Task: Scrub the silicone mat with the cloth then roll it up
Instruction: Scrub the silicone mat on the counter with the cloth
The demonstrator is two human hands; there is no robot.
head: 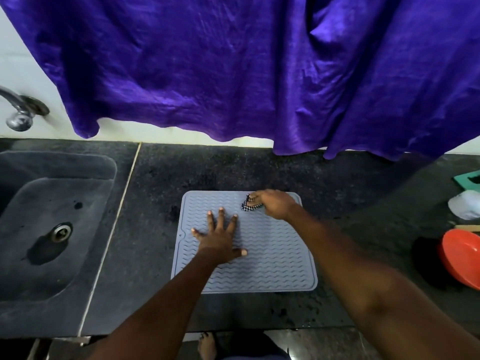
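Observation:
A grey silicone mat [275, 258] with a wavy ribbed surface lies flat on the dark counter. My left hand [220, 237] presses flat on its left half, fingers spread wide. My right hand [272, 203] is at the mat's far right corner, closed on a small black-and-white checked cloth [248, 206] that touches the mat. Most of the cloth is hidden under my fingers.
A dark stone sink [85, 229] with a drain and a metal tap [18, 110] sits to the left. A purple curtain [233, 68] hangs over the wall behind. At the right edge are an orange bowl [459, 258], a white object [466, 205] and a green item [467, 179].

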